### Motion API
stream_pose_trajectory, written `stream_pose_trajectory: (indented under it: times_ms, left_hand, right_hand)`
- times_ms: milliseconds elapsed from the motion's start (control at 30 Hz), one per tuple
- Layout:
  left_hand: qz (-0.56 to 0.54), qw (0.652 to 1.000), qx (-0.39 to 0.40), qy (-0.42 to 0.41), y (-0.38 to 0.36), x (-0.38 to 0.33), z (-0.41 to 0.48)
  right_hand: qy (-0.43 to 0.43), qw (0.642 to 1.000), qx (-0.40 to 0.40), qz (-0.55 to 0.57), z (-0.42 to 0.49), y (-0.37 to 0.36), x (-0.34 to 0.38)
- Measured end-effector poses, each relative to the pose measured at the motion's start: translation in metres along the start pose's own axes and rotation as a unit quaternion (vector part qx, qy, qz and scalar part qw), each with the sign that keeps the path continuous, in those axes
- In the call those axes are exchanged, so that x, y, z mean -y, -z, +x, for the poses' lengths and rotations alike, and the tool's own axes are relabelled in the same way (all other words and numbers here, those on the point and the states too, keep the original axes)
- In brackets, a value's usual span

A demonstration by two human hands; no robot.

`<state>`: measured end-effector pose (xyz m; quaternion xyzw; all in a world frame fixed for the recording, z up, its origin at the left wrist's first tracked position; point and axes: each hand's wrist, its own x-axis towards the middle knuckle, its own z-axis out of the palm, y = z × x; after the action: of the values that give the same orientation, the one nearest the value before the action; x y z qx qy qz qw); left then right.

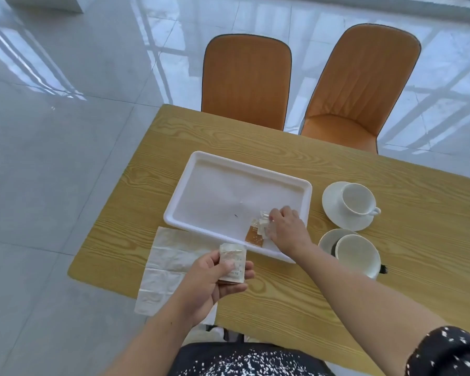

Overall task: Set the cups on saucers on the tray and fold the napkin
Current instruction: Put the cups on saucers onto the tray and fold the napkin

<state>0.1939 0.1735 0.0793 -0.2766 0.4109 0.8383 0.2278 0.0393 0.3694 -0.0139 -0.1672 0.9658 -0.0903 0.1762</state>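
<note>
- The left hand [217,278] is raised a little over the table [282,299], near the person's body; its thumb and fingers are curled around a white packet [232,263], which stands upright in the grip.
- The right hand [285,229] reaches into the near right corner of the white tray [198,161]; its fingers are bent down and pinch some pale sachets [263,222] at the fingertips; how many sachets there are I cannot tell.
- A brown sachet [253,236] lies flat on the tray floor, just to the left of the right hand and touching the pale ones.
- The napkin [166,267] lies unfolded on the table to the left of the left hand and partly under it; its far edge touches the tray, and its near corner hangs over the table edge.
- To the right of the right hand, outside the tray, the far cup [357,199] stands upright on the far saucer [333,210]; its handle points away from the hand.
- Closer to the person, just beside the right forearm, the near cup [357,256] sits on the near saucer [327,237]; both stand on the table, not on the tray.
- Beyond both hands, on the other side of the table, two orange chairs [246,80] stand side by side.
</note>
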Motion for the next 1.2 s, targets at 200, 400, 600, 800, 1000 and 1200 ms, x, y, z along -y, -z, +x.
stream_pose_trajectory:
  times_ms: [200,400,600,800,1000,1200]
  left_hand:
    - [-0.001,1.000,-0.015,-0.017,0.002,0.003,-0.012]
    - [-0.022,0.999,-0.027,-0.017,0.000,0.008,-0.015]
    - [-0.010,1.000,-0.020,0.004,-0.007,0.008,-0.010]
    - [0.006,1.000,0.003,0.009,-0.019,0.008,0.002]
    - [-0.010,1.000,0.021,0.015,-0.026,0.009,0.009]
    - [0.002,0.999,0.033,-0.001,-0.033,0.009,0.014]
  right_hand:
    - [-0.020,0.998,-0.043,-0.036,-0.002,-0.006,-0.004]
    - [-0.127,0.991,-0.038,0.027,-0.018,0.005,-0.004]
    - [-0.174,0.923,-0.060,0.338,-0.061,0.025,-0.001]
    - [-0.106,0.865,-0.044,0.488,-0.112,0.054,0.016]
    - [-0.075,0.840,-0.039,0.535,-0.138,0.074,0.035]
    - [-0.083,0.815,-0.024,0.573,-0.145,0.066,0.057]
